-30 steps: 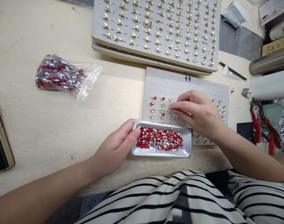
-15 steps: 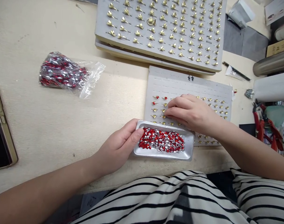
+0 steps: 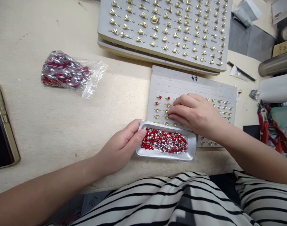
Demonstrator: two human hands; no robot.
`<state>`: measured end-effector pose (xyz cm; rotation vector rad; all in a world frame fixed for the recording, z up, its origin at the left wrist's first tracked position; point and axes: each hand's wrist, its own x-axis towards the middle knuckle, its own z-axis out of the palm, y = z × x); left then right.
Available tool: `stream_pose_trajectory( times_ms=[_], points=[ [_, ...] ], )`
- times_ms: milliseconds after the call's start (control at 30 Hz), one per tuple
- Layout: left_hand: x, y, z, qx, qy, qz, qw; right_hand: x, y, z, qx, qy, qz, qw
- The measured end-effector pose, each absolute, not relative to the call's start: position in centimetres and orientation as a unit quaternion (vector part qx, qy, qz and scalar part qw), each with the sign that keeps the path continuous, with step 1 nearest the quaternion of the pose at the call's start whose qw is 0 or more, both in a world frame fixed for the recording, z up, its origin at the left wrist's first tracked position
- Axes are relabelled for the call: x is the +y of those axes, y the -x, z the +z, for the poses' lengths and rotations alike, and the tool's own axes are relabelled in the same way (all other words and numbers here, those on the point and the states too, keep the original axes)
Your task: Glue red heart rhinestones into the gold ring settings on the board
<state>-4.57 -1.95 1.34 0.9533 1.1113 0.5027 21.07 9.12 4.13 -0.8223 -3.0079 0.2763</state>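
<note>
Here, a phone (image 3: 2, 131) lies farthest left, then a clear bag (image 3: 63, 70) of red and silvery pieces. The left hand (image 3: 121, 147) grips the left end of a silvery tray (image 3: 167, 157), thumb over the rim, with loose red stones (image 3: 163, 140) inside. Just beyond, a grey board (image 3: 169, 80) holds gold rings (image 3: 167, 110), at least 3 with red stones. The right hand (image 3: 196, 114) bends its fingertips among them; whether they pinch anything, I cannot tell. Farthest right sit red-handled pliers (image 3: 264, 130).
</note>
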Motion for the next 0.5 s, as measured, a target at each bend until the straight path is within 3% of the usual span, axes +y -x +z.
stream_pose_trajectory(
  times_ms=[267, 500],
  points=[
    [-2.2, 4.6, 1.2, 0.499, -0.426, 0.233, 0.718, 8.8, -21.0, 4.1, -0.962, 0.260, 0.081, -0.020],
    [-2.2, 4.5, 1.4, 0.497, -0.416, 0.239, 0.723, 10.1, -22.2, 5.3, -0.883, 0.432, 0.169, 0.072]
  ],
)
